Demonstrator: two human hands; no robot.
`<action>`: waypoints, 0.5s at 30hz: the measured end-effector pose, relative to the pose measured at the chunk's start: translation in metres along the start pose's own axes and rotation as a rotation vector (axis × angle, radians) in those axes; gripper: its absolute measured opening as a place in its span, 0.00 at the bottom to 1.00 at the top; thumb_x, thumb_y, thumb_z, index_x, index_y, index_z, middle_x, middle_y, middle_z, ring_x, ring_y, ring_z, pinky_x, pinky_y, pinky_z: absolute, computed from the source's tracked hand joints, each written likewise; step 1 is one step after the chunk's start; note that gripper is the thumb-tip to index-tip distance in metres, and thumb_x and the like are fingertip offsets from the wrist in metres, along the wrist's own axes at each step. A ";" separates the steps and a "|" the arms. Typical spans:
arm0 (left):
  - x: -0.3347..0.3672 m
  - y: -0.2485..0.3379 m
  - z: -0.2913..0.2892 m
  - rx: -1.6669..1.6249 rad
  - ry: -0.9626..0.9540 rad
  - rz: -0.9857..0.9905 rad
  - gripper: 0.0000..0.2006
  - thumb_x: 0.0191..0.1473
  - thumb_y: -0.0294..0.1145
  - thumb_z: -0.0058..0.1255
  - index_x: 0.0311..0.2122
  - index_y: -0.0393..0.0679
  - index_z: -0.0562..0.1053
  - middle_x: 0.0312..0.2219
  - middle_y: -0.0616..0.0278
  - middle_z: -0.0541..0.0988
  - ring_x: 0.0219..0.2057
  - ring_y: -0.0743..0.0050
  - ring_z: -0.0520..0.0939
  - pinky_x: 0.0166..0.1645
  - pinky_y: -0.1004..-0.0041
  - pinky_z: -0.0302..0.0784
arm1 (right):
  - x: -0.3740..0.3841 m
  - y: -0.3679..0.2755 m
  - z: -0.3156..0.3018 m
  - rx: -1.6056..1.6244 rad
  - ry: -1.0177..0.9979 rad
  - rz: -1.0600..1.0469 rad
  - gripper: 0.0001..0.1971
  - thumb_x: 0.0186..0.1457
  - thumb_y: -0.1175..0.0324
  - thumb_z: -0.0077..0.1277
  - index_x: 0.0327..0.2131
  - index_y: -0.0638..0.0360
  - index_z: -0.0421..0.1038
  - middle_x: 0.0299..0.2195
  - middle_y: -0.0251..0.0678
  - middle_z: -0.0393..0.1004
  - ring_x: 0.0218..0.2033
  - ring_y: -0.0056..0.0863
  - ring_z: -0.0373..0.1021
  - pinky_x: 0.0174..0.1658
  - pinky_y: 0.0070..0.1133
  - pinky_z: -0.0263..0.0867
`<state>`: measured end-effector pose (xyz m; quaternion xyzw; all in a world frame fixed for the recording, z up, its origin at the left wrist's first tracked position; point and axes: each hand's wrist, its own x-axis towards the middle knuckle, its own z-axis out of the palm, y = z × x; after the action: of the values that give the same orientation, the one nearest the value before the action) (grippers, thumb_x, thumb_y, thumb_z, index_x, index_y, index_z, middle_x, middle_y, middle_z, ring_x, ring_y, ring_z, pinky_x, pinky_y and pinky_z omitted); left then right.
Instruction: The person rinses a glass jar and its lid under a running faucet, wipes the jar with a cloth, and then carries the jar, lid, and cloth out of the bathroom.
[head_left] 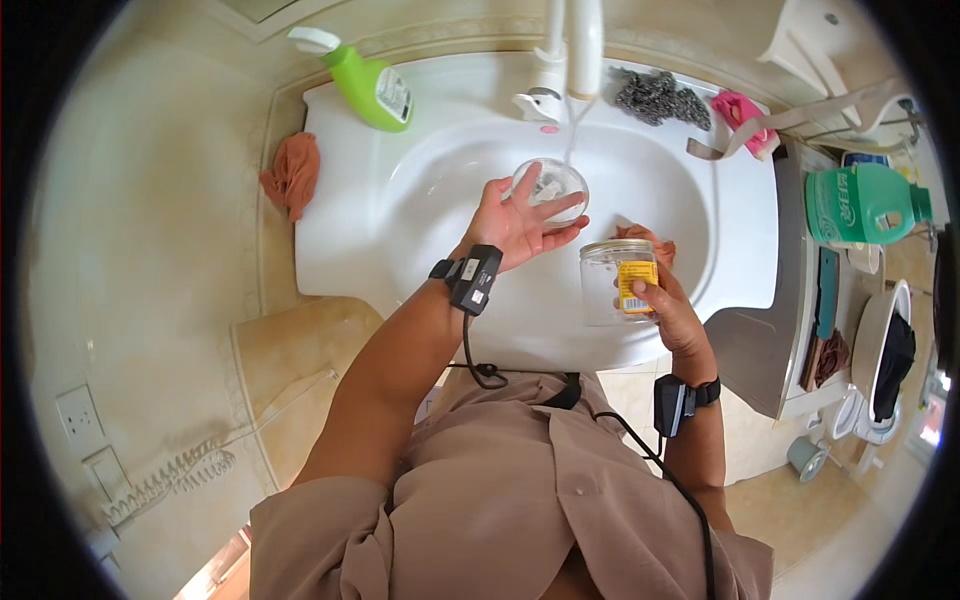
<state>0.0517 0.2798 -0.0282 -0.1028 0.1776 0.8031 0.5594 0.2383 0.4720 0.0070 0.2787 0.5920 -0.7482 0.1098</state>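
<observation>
My left hand (525, 220) is turned palm up over the sink and holds a clear round lid (550, 190) at its fingers. A thin stream of water falls from the tap (548, 85) onto or just beside the lid. My right hand (672, 300) is closed round a clear jar (605, 290), which has a gold-coloured rim and a yellow label. The jar is held over the near right part of the white sink (440, 270), lower than the tap and apart from the lid.
A green spray bottle (375, 90) stands at the back left of the sink. Dark scouring wool (660, 98) and a pink item (742, 118) lie at the back right. A brown cloth (292, 175) hangs at the left edge. A green jug (865, 203) stands at right.
</observation>
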 end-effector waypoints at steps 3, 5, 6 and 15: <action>0.023 -0.003 0.008 0.059 0.026 -0.003 0.27 0.55 0.51 0.31 0.61 0.67 0.51 0.56 0.37 0.61 0.55 0.32 0.64 0.55 0.54 0.68 | -0.005 0.002 -0.005 0.048 0.026 -0.001 0.38 0.42 0.50 0.58 0.54 0.64 0.61 0.43 0.38 0.69 0.45 0.27 0.66 0.48 0.23 0.64; 0.032 -0.003 0.014 0.078 0.088 0.011 0.27 0.55 0.49 0.33 0.61 0.67 0.51 0.55 0.39 0.62 0.55 0.31 0.64 0.55 0.52 0.68 | -0.007 0.004 -0.009 0.083 0.045 0.023 0.37 0.41 0.52 0.58 0.53 0.64 0.63 0.43 0.37 0.70 0.46 0.27 0.65 0.51 0.21 0.59; 0.035 -0.002 0.017 0.094 0.145 0.034 0.27 0.54 0.48 0.34 0.60 0.67 0.52 0.54 0.41 0.64 0.54 0.31 0.65 0.55 0.51 0.67 | -0.007 0.005 -0.011 0.092 0.041 0.022 0.37 0.41 0.53 0.59 0.53 0.64 0.62 0.43 0.37 0.70 0.46 0.28 0.65 0.51 0.21 0.59; 0.036 0.000 0.005 0.304 0.155 0.007 0.29 0.51 0.41 0.46 0.59 0.67 0.55 0.49 0.57 0.65 0.50 0.54 0.67 0.53 0.51 0.65 | 0.013 0.000 -0.015 -0.010 0.031 -0.259 0.42 0.34 0.69 0.66 0.56 0.64 0.58 0.50 0.39 0.60 0.52 0.29 0.60 0.57 0.23 0.55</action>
<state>0.0389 0.3128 -0.0366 -0.0779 0.3400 0.7586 0.5504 0.2318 0.4878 -0.0028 0.2111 0.6283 -0.7487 0.0046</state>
